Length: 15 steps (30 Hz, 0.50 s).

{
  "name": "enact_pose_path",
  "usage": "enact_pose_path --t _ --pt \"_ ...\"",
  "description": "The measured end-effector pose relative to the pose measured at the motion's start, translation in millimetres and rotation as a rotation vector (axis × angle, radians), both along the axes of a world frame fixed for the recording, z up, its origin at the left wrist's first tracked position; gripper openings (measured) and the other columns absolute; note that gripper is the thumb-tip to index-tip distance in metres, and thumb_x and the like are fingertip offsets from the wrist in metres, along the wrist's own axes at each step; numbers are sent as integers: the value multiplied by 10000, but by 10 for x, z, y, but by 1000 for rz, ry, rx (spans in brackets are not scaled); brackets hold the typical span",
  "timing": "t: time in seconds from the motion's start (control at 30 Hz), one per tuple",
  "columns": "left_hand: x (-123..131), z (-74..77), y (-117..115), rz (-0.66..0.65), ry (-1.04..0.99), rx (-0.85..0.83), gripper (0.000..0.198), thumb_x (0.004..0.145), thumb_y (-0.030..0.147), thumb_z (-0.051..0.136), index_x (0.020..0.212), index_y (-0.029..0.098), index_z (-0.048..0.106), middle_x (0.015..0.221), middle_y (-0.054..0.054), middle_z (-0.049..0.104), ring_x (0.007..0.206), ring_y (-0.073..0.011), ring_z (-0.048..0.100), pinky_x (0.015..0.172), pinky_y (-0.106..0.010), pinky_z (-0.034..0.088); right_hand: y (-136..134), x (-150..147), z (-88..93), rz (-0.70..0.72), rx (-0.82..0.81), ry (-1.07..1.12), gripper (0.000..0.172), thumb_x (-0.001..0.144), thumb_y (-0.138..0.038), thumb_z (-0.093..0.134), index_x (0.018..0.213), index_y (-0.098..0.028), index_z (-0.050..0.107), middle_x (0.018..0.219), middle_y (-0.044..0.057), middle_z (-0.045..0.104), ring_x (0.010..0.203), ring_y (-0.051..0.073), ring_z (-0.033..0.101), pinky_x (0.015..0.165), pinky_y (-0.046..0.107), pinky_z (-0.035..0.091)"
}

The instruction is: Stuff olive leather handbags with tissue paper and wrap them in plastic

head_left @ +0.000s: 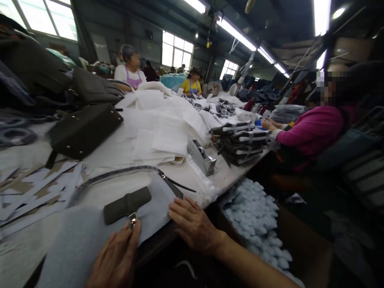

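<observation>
A handbag lies at the table's near edge, mostly hidden under a pale grey wrapping sheet (75, 236). Its dark olive flap tab (127, 204) lies on top of the sheet, with a metal clasp (133, 218) at the lower end. My left hand (117, 256) rests flat with fingers stretched out, the fingertips at the clasp. Over the sheet's right edge my right hand (195, 224) lies with its fingers extended, beside a dark corner of the bag (172, 186). The wrapped shoulder strap (120, 173) curves behind the flap. What lies beneath both palms is hidden.
A dark bag (85, 130) lies behind to the left, near paper strips (39, 192). White sheets (168, 132) are piled ahead. A tape dispenser (202, 158) stands before stacked bags (241, 142). A carton of white stuffing (255, 220) sits below right. A co-worker in pink (315, 128) works at right.
</observation>
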<state>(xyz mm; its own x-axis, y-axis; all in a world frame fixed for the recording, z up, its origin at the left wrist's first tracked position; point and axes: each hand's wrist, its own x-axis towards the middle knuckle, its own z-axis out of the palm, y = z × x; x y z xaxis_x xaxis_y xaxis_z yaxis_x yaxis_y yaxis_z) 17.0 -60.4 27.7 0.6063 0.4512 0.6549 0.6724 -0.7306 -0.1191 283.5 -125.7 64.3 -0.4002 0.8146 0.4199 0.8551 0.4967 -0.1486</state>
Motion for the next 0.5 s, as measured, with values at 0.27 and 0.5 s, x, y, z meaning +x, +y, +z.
enact_pose_path --t 0.27,0.5 --pt "30 -27 -16 32 -105 -98 628 942 145 398 1533 303 257 1318 -72 611 1146 -267 617 1064 -451 435 -845 1311 -719 -869 -15 252 304 971 -269 415 1025 -185 702 1012 93 726 975 215 676 907 373 537" --pt "-43 -145 79 5 -56 -78 619 936 177 377 1533 294 259 1305 -70 614 1101 -266 628 1041 -439 454 -1138 2094 -969 -1200 -353 129 306 875 -209 512 1107 -119 691 1065 144 701 1000 267 667 897 356 505"
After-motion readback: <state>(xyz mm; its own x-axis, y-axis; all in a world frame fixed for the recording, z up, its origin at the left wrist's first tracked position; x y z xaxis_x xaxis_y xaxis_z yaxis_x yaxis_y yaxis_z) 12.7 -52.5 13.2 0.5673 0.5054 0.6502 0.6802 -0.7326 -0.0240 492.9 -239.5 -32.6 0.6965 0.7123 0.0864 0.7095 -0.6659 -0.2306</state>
